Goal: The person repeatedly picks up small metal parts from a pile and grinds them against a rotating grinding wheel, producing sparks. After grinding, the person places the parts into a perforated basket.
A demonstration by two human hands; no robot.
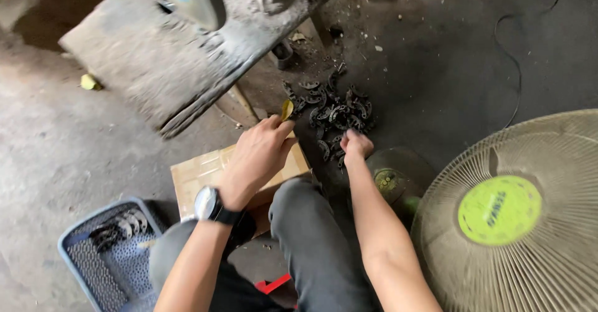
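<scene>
From the head camera I look down on a dirty concrete floor [75,137]. My right hand [356,145] is curled closed at the near edge of a pile of dark curved metal pieces [333,109]; the fingers are tucked under, so I cannot tell whether a piece is inside the fist. My left hand [255,159] rests above a cardboard box [199,175], fingers drawn together and pinching a small yellowish bit [286,109] between thumb and fingertips; a wristwatch [207,203] sits on that wrist.

The pile lies on the floor just beyond the box and below a worn grey machine base [162,63]. I judge the pieces to be stiff, fairly heavy for their size, probably greasy and rough-edged. They interlock in the heap, so I would take one by its arched middle and lift it free rather than drag it.

Containers: a blue plastic basket [78,268] at lower left holds a few of the same curved pieces [121,228] gathered in its far corner, with most of its mesh bottom bare. The box appears closed, so its contents are hidden. A cream-coloured fan [529,225] stands at the right.
</scene>
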